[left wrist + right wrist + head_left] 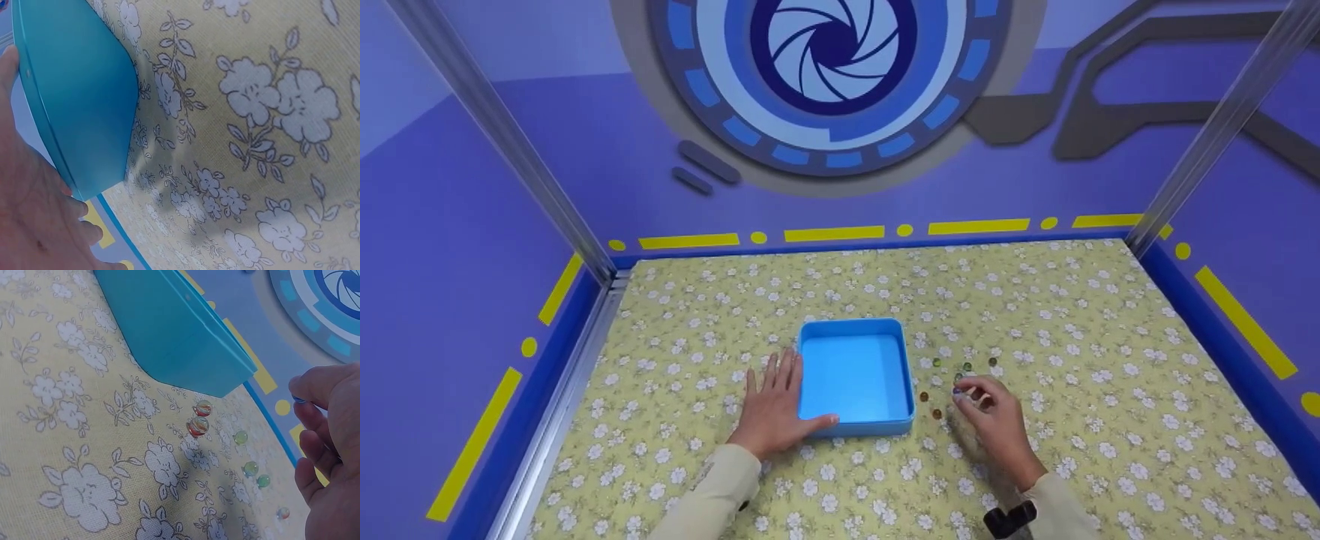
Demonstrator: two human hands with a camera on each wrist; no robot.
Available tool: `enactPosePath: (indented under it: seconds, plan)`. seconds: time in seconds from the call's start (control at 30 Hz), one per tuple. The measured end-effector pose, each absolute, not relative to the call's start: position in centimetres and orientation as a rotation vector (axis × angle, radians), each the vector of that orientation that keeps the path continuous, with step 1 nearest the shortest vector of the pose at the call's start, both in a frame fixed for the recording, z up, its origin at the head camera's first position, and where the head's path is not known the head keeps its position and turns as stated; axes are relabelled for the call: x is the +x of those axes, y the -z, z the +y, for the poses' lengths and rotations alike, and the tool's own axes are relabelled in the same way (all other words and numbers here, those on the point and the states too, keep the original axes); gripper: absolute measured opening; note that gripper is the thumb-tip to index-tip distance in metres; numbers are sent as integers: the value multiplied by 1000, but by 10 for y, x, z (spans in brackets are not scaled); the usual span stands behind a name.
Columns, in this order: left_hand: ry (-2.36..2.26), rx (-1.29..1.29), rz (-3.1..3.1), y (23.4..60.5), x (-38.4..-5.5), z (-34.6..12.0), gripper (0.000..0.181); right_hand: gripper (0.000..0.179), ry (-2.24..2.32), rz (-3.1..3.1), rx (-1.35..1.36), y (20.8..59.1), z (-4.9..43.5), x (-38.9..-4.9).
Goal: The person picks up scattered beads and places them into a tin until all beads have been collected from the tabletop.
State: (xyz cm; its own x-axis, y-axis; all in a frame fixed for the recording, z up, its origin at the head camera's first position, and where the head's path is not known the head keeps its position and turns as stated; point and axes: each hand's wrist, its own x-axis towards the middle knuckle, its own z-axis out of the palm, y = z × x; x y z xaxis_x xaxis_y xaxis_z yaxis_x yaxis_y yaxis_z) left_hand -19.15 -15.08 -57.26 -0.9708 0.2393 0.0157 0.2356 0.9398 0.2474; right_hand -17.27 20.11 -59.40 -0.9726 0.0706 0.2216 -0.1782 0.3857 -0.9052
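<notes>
A square light-blue box point(855, 375) sits on the flowered cloth, its inside bare. My left hand point(772, 412) rests against the box's left side with straight, spread fingers, the thumb over the near rim. To the right of the box, my right hand point(996, 420) pinches a small blue marble point(298, 400) between thumb and fingertip, just above the cloth; the fingers hide most of it. Two orange-red marbles point(198, 426) lie close to the box's right side. Further off are green marbles point(251, 468) and one reddish marble point(283, 513).
A cloth with white flowers point(697, 315) covers the table. Purple-blue panels point(585, 150) with yellow dashes stand along its back and both sides. Metal posts point(532, 172) rise at the back corners.
</notes>
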Motion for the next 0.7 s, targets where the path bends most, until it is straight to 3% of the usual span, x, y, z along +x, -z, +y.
enactPosePath:
  seconds: [0.7]
  plan:
    - [-419, 373, 3037, 569, -192, -150, 118, 14, -1594, -2452, 90, 591, 198, -176]
